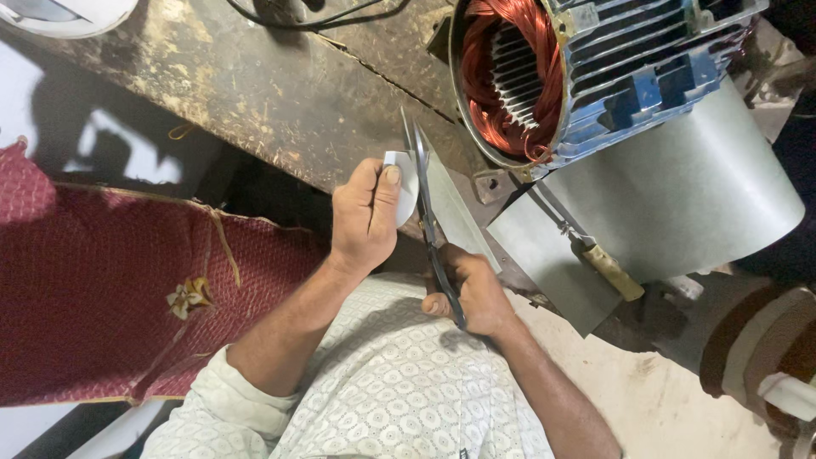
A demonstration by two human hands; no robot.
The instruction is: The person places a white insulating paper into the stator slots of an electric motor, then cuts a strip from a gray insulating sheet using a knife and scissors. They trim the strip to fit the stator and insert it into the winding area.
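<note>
My left hand (pixel 365 212) pinches a small white piece of insulating paper (pixel 403 183) between thumb and fingers. My right hand (pixel 474 293) grips the dark handles of a pair of scissors (pixel 422 183), whose blades point away from me and close on the paper's right edge. Just beyond the blades sits an electric motor stator (pixel 595 68) with copper windings (pixel 510 76) showing in its open end. A larger grey sheet of insulating paper (pixel 680 195) lies curled under the stator.
A worn, stained workbench (pixel 280 85) runs across the top. A knife with a pale handle (pixel 608 268) lies on the grey sheet. A red patterned cloth (pixel 102 289) is at left. Black cables (pixel 297 17) cross the top edge.
</note>
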